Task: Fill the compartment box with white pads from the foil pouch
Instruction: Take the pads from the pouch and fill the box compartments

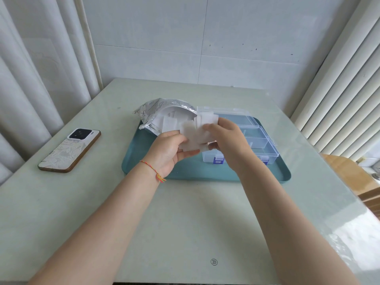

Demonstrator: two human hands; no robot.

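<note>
A crumpled silver foil pouch (152,112) lies open at the tray's back left, with white pads (170,122) spilling from its mouth. A clear compartment box (257,138) with blue latches stands open on the teal tray (185,171), its lid up behind it. Both hands hold a loose bunch of white pads (195,134) just above the box's left end. My left hand (170,149) grips the bunch from below. My right hand (226,136) pinches it from the right, covering part of the box.
A phone (70,151) in a patterned case lies face down on the pale table (185,223) at the left. Curtains hang at both sides, a wall stands behind. A wooden chair back (349,173) shows at the right edge.
</note>
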